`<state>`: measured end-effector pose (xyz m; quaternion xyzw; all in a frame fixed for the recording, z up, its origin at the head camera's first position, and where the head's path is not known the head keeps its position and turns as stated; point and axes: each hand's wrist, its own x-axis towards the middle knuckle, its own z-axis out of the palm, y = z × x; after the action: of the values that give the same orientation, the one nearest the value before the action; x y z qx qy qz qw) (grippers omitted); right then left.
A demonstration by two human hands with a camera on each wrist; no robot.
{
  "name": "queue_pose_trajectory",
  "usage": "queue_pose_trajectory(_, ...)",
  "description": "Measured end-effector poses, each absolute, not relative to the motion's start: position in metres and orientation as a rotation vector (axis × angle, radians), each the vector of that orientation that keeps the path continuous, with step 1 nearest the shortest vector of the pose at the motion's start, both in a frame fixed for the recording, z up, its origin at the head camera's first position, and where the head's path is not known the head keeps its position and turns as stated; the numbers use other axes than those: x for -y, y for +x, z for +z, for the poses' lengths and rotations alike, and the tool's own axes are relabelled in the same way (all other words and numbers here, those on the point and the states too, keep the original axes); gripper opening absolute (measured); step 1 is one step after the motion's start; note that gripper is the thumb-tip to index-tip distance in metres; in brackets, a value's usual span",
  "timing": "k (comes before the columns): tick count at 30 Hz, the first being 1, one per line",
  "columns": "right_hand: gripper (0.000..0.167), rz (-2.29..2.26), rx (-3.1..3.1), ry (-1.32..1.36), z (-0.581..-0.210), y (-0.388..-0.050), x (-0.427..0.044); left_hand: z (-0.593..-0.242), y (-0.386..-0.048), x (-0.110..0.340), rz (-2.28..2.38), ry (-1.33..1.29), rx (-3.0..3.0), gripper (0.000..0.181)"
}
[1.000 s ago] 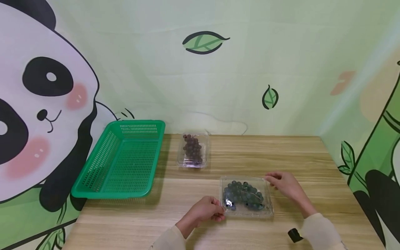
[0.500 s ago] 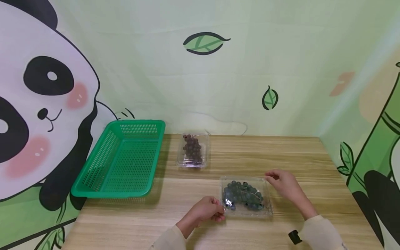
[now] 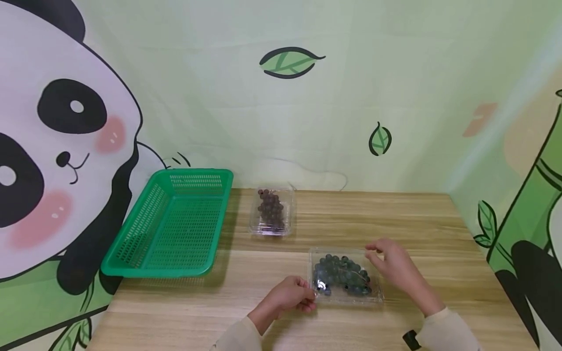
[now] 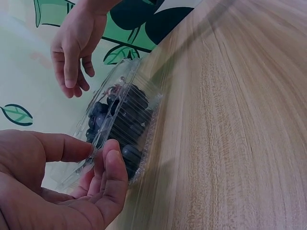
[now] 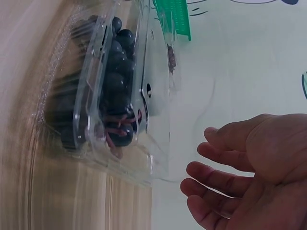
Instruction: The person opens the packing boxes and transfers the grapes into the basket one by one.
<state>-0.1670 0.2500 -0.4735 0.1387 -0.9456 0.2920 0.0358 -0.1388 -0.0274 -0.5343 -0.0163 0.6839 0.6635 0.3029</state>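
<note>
A clear plastic clamshell box (image 3: 322, 297) holding dark grapes (image 3: 340, 273) lies on the table in front of me. My left hand (image 3: 290, 295) pinches its front left edge between thumb and fingers; in the left wrist view, those fingertips meet at the rim. Over the box's far right corner hovers my right hand (image 3: 392, 261), its fingers loosely bent. The right wrist view has that hand (image 5: 230, 172) apart from the box (image 5: 153, 163), with nothing between its fingers. The lid lies over the grapes; whether it is fastened I cannot tell.
A second clear box (image 3: 287, 222) with a bunch of reddish grapes (image 3: 270, 207) stands near the back edge. To its left is a green plastic basket (image 3: 153, 273). Behind the wooden table (image 3: 369, 214) hangs a printed panda backdrop (image 3: 219, 97).
My right hand has left the box's far right corner, moving slightly left and up. My left hand stays on the front left edge, and the box has not visibly moved.
</note>
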Motion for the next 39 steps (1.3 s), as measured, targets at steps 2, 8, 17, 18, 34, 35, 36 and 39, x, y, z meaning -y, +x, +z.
queue_pose_trajectory(2, 0.020, 0.874, 2.900, 0.444, -0.473, -0.165, -0.248, -0.534, -0.139, 0.028, 1.757, -0.038, -1.804, 0.015)
queue_pose_trajectory(8, 0.019, 0.824, 2.865, 0.495, -0.473, -0.163, -0.242, -0.532, -0.138, 0.028, 1.757, -0.041, -1.793, 0.015)
queue_pose_trajectory(17, 0.018, 0.785, 2.854, 0.525, -0.472, -0.160, -0.231, -0.532, -0.137, 0.027, 1.761, -0.035, -1.818, 0.018)
queue_pose_trajectory(18, 0.018, 0.784, 2.854, 0.527, -0.472, -0.160, -0.230, -0.532, -0.137, 0.027, 1.761, -0.035, -1.816, 0.018)
queue_pose_trajectory(34, 0.019, 0.732, 2.793, 0.608, -0.472, -0.152, -0.211, -0.531, -0.137, 0.027, 1.767, -0.045, -1.809, 0.016)
queue_pose_trajectory(35, 0.019, 0.724, 2.791, 0.616, -0.473, -0.151, -0.209, -0.531, -0.137, 0.027, 1.765, -0.047, -1.810, 0.016)
queue_pose_trajectory(36, 0.019, 0.718, 2.792, 0.622, -0.473, -0.151, -0.208, -0.531, -0.136, 0.027, 1.764, -0.048, -1.810, 0.016)
queue_pose_trajectory(39, 0.019, 0.705, 2.785, 0.647, -0.473, -0.149, -0.204, -0.532, -0.137, 0.027, 1.762, -0.056, -1.806, 0.016)
